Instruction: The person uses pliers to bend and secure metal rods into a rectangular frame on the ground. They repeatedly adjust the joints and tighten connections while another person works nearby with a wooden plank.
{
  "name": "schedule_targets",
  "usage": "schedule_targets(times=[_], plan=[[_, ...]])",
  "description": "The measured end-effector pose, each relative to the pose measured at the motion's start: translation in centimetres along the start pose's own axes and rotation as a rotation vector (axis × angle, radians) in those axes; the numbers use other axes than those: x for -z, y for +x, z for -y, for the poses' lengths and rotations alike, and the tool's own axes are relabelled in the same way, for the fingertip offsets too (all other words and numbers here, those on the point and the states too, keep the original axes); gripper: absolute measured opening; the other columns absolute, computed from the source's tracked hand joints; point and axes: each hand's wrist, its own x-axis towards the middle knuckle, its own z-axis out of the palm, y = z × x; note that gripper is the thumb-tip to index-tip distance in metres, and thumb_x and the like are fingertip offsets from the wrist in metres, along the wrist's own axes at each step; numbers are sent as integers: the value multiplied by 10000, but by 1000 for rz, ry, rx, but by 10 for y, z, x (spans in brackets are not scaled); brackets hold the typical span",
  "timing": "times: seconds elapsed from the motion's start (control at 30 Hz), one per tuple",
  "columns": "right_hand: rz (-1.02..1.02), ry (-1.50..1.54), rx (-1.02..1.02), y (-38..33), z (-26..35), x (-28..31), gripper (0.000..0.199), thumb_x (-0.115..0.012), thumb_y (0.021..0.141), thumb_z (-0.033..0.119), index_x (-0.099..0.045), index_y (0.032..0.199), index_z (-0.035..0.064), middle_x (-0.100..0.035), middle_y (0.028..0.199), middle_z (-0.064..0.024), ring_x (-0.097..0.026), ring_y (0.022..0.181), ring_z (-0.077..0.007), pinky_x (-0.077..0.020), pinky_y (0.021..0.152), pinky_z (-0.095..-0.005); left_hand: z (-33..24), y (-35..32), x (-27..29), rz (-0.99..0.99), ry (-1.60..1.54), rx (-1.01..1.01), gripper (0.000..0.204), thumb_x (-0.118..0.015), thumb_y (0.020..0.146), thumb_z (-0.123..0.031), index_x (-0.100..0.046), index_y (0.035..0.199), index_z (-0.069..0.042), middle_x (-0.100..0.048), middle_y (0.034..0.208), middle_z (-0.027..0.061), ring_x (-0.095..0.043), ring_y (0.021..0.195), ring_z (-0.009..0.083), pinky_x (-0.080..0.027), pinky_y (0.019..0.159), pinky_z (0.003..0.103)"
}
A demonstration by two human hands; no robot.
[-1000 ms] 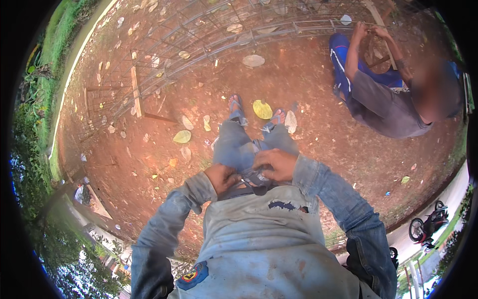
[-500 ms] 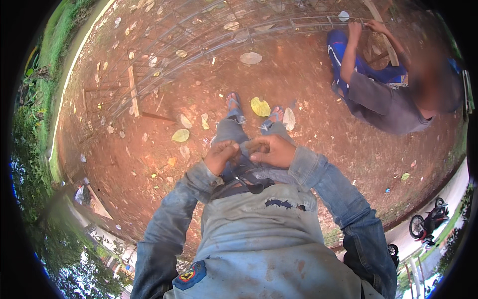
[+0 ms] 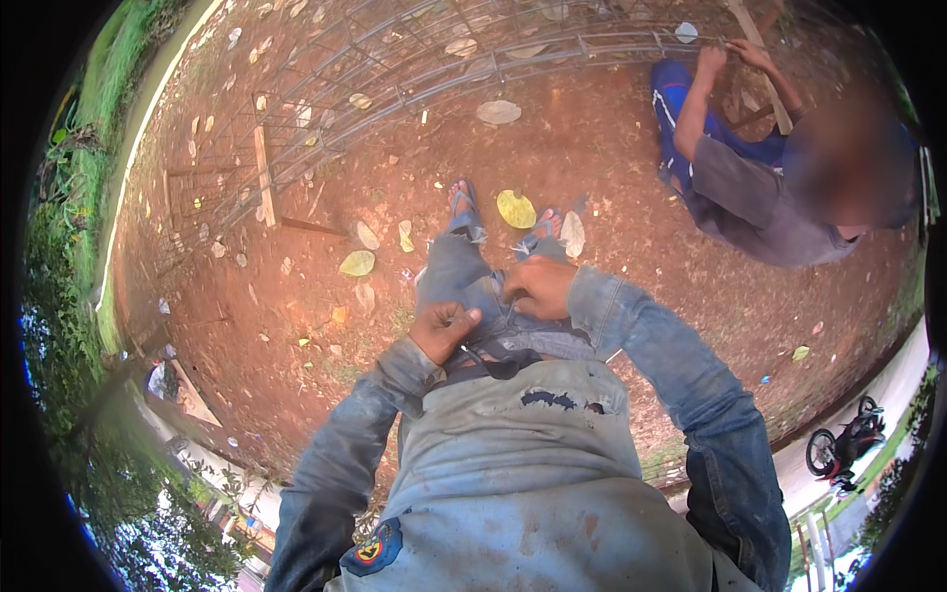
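Your left hand (image 3: 444,330) is curled shut at the waistband of your faded blue jeans (image 3: 473,286), knuckles up, pinching the fabric. Your right hand (image 3: 538,287) lies just beside it, fingers folded down onto the denim at the upper thigh. The jeans are worn, pale and dusty, legs pointing straight ahead.

Labels: one embroidered patch (image 3: 372,551), shield-shaped, dark blue with yellow and red, on the lower left front of the grey jacket (image 3: 533,474). Packages, signs, screens: none visible.
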Motion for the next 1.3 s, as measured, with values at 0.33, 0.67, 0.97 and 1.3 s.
schedule_targets(times=[0.33,0.67,0.97,1.3], plan=[[-536,-147,314,3,51,85,129,-670,734,143,-615,740,26,-591,699,-128,-579,645,-315,-448,583,-405,-27,10,-8,194,288,53,241,-655,816,-195,-572,694,-4,-538,619,-3,-512,563,70,-429,472,230],[-863,-150,-98,-7,16,59,193,-694,710,171,-622,799,15,-600,811,-113,-594,841,-304,-472,736,-389,-36,31,-11,121,-144,35,260,-606,847,-234,-580,674,-42,-514,573,-24,-449,523,65,-342,461,247],[-250,233,-243,-10,21,-16,170,-635,731,185,-669,798,32,-626,837,-133,-607,829,-297,-463,728,-398,-71,60,11,40,109,-14,301,-625,831,-302,-592,866,-5,-569,764,43,-534,713,133,-431,651,272],[-533,1223,-377,39,16,-5,171,-584,728,161,-604,712,-8,-593,704,-76,-559,697,-197,-422,677,-313,-72,39,91,141,318,-89,342,-723,713,-107,-549,977,24,-603,861,68,-581,830,177,-473,758,304]])
